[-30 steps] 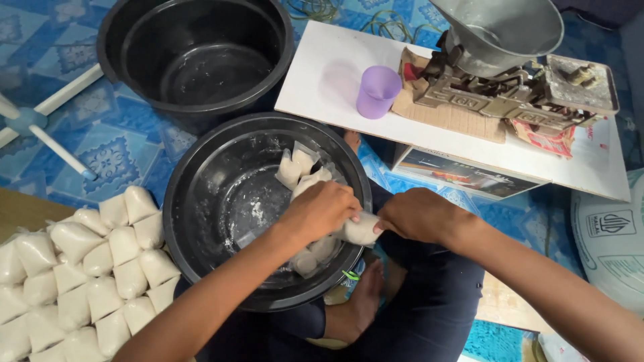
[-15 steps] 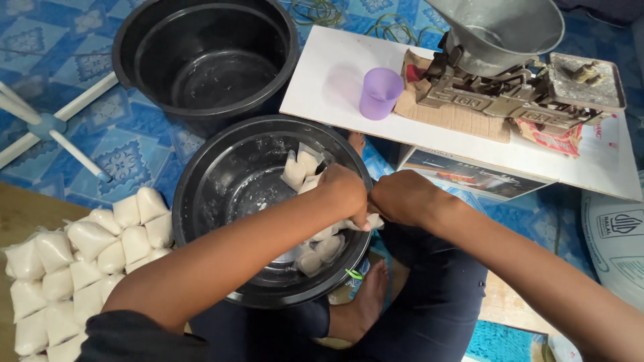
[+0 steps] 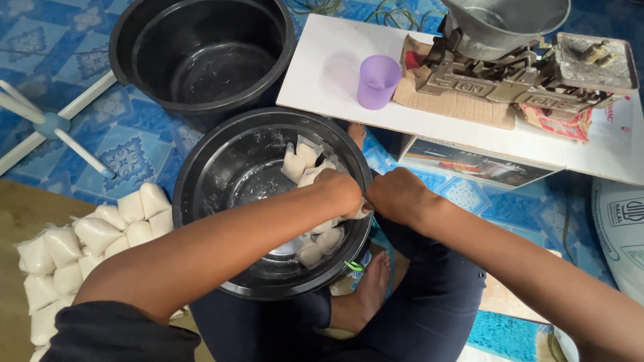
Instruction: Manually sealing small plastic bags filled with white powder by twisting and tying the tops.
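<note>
Meeting over the right rim of the black basin [image 3: 201,194], the left hand [image 3: 339,191] and the right hand [image 3: 397,196] were both curled into loose fists around one small white packet [image 3: 361,213], of which only a sliver showed between the knuckles; how tightly the fingers pinched it could not be told. More white packets lay inside the basin, some leaning against its far wall [image 3: 302,161], others near its front right wall [image 3: 322,243]. A heap of filled packets [image 3: 87,245] sat on the floor just left of the basin. An empty black tub [image 3: 201,57] stood behind it. On the white board [image 3: 322,74], a purple cup [image 3: 378,80] stood near the left end beside a metal balance scale [image 3: 516,60].
</note>
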